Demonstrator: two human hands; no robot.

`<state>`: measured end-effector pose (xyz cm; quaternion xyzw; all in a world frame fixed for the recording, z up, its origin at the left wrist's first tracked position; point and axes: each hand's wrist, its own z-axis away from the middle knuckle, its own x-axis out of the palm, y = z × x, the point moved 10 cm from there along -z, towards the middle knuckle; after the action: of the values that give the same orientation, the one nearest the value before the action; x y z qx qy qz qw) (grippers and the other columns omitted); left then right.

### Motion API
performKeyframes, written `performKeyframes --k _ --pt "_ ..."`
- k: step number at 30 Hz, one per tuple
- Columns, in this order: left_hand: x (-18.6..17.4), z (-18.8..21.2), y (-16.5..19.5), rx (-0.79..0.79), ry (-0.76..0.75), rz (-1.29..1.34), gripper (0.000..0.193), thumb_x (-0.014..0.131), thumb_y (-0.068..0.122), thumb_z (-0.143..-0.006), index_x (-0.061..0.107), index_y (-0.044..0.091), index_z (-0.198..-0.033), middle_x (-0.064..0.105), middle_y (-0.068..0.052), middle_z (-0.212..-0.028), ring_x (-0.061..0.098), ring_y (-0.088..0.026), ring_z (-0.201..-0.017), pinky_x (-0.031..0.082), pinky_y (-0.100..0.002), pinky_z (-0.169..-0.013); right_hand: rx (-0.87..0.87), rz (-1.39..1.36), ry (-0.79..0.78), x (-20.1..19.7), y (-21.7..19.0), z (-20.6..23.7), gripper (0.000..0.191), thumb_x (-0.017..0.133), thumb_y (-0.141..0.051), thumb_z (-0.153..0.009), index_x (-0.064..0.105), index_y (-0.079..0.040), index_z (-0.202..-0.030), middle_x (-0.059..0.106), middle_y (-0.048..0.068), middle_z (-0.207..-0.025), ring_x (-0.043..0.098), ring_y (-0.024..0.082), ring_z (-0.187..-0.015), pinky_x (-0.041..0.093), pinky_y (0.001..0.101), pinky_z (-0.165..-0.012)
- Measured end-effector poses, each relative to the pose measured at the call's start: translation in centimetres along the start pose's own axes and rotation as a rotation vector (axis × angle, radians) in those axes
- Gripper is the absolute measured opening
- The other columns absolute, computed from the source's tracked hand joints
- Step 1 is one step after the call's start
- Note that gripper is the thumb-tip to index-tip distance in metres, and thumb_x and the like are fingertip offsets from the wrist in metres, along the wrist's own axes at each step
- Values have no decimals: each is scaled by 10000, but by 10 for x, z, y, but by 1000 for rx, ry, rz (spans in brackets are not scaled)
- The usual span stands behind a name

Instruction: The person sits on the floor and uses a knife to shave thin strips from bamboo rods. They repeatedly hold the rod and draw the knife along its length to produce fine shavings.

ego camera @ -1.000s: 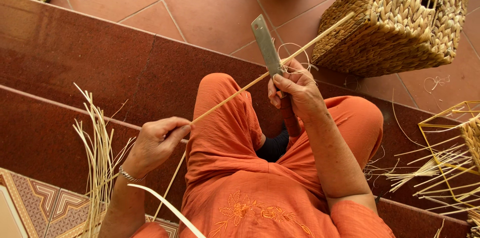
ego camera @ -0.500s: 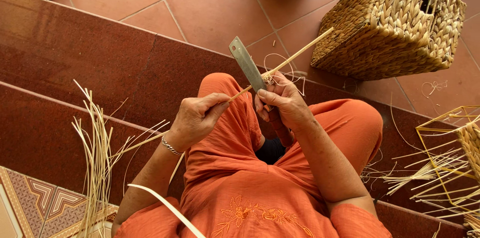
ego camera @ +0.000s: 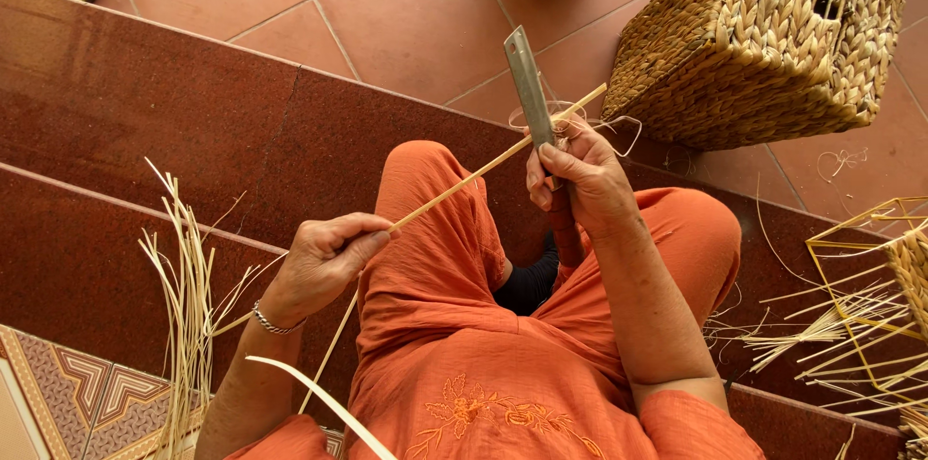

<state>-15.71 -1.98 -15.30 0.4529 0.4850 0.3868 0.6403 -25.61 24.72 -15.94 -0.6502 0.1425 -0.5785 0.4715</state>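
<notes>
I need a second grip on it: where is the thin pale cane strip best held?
Grip the thin pale cane strip on its bare middle span over the orange-clad knee, pinching from above. It runs as a straight diagonal between the left hand and the flat metal blade in the right hand.

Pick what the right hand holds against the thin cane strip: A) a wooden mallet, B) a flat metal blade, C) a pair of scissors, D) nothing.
B: the right hand grips a flat grey metal blade pointing up, across the cane strip that the left hand pinches lower down.
</notes>
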Motion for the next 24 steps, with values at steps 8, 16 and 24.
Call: performKeyframes --k 8,16,24 --pt "-22 17 -10 -50 5 49 168 695 82 -947 778 26 -1082 788 -17 -887 696 -60 -737 577 -209 -588 -103 34 108 -44 -14 1 237 555 -79 -1089 526 54 -1282 643 102 -755 568 159 -562 489 292 -514" --pt "-38 2 35 220 346 -498 152 707 93 -966 770 23 -1085 788 -133 -997 764 -172 -774 620 -283 -645 -212 -157 25 -48 -38 -4 404 533 -164 -1103 504 38 -1452 635 58 -750 586 158 -578 506 297 -520" --pt "28 -27 70 502 276 -625 177 699 89 -976 745 14 -1129 767 -134 -946 755 -217 -811 609 -327 -705 263 102 -164 48 62 8 545 573 -40 -974 399 -20 -1490 669 95 -767 641 150 -595 546 265 -539"
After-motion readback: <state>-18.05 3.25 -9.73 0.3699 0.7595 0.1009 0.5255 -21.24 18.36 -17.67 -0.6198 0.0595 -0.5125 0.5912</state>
